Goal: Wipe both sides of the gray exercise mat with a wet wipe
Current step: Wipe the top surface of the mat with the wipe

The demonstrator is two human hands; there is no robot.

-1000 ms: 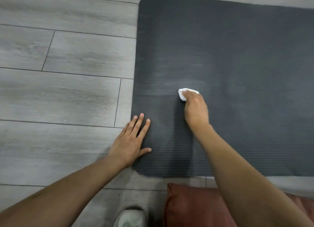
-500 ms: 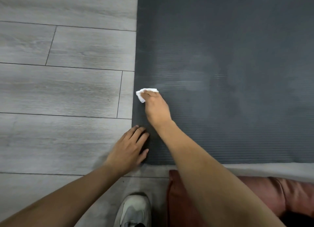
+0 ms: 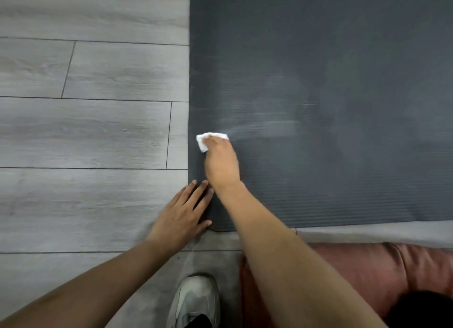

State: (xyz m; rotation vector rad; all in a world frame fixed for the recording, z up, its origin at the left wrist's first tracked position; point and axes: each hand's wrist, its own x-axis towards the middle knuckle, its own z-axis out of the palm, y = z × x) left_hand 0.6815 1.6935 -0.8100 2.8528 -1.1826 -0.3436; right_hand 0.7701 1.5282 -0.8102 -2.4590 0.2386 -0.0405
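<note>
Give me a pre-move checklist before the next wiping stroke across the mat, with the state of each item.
1. Wet wipe in the right hand: ok, fingers hold it against the mat.
2. Wipe on the gray mat, not the floor: ok, just inside its left edge.
3. Left hand steadying the mat: ok, flat on the near left corner.
4. Mat lying flat: ok where visible.
5. Wipe still wet: cannot tell.
6. Underside wiped: cannot tell; hidden.

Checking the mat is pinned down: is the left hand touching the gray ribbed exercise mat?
Touching. The head view shows the left hand lying flat with its fingers over the near-left corner of the gray ribbed exercise mat.
</note>
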